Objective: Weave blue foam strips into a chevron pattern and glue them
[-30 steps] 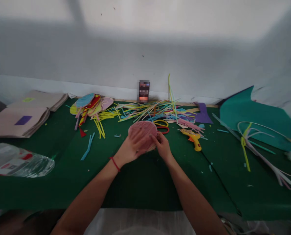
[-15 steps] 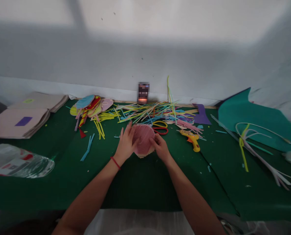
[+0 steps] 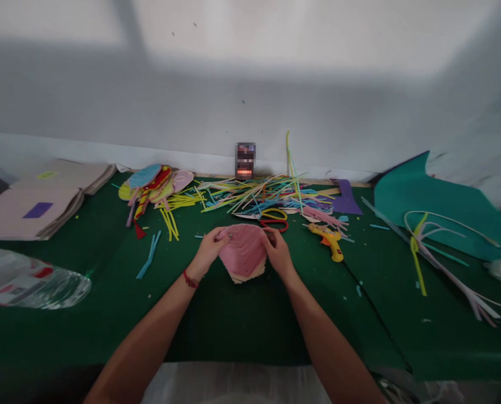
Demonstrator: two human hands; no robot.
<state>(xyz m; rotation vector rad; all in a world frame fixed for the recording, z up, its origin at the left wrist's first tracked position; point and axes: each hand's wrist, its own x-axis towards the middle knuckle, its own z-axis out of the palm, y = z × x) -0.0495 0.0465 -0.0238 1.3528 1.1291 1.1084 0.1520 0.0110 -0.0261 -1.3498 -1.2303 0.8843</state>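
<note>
A pink piece [image 3: 244, 251] with fine ridges, like strips laid side by side, is held up over the green tabletop; its lower edge is pale and pointed. My left hand [image 3: 211, 246] pinches its upper left edge between thumb and fingers. On the upper right edge, my right hand [image 3: 276, 247] has a similar pinch. Just beyond the piece lie scissors [image 3: 274, 219] with red and yellow handles. To the right of my right hand rests a yellow hot glue gun [image 3: 331, 241], its black cord running toward the table's front edge.
Loose coloured strips [image 3: 258, 193] are heaped along the wall, near a propped phone [image 3: 245, 161]. Paper shapes [image 3: 149, 188] and pale books [image 3: 31, 210] lie left, with a clear plastic bottle [image 3: 35, 280]. At right are a teal sheet [image 3: 444, 207] and a bundle of pale strips [image 3: 447, 272].
The pink piece has come slightly nearer and tilted, showing more of its face. My left hand has gone from spread fingers to a pinch on its edge. The scissors' blades now show.
</note>
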